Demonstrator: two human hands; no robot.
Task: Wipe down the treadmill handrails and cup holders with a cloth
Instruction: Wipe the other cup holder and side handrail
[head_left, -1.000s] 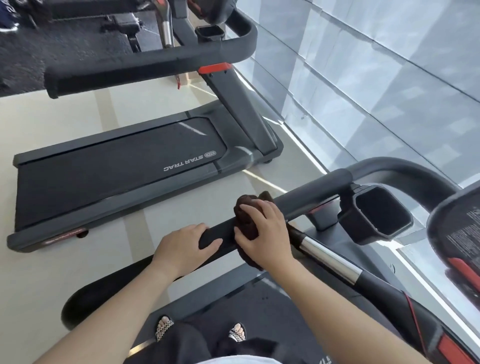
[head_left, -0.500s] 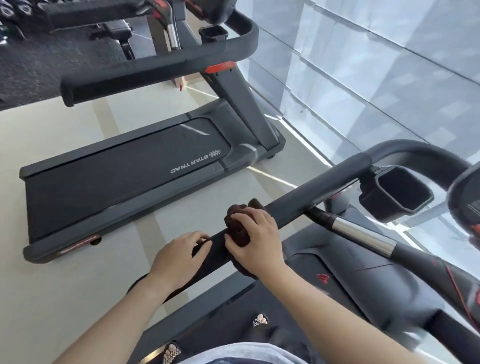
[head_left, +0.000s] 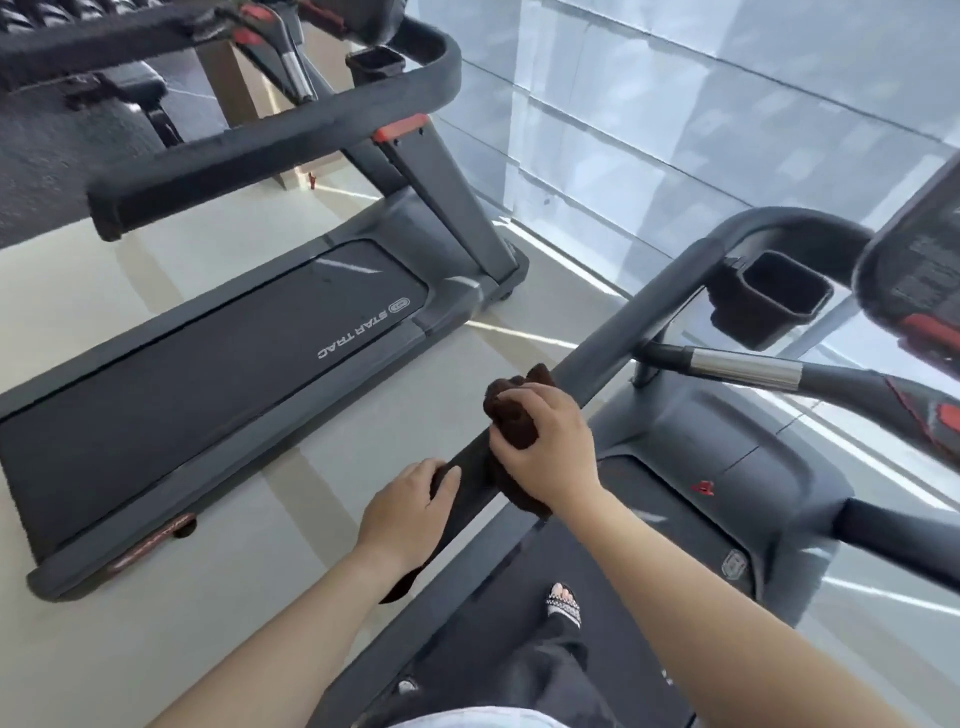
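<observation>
Both bare arms reach forward, hands side by side on the handrail.

Left hand: palm down, fingers curled over the rail, thumb alongside, wrist straight, forearm running in from lower left. Right hand: just ahead of the left, fingers closed in a grip around a dark brown cloth bunched against the rail, knuckles up, forearm running in from lower right. Hands near, not touching.

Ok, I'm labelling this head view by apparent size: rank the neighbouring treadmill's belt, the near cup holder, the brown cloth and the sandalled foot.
1. Neighbouring treadmill's belt, by far the largest.
2. Near cup holder.
3. Brown cloth, partly hidden by the right hand, so its place against the cup holder is unsure.
4. Sandalled foot.
</observation>
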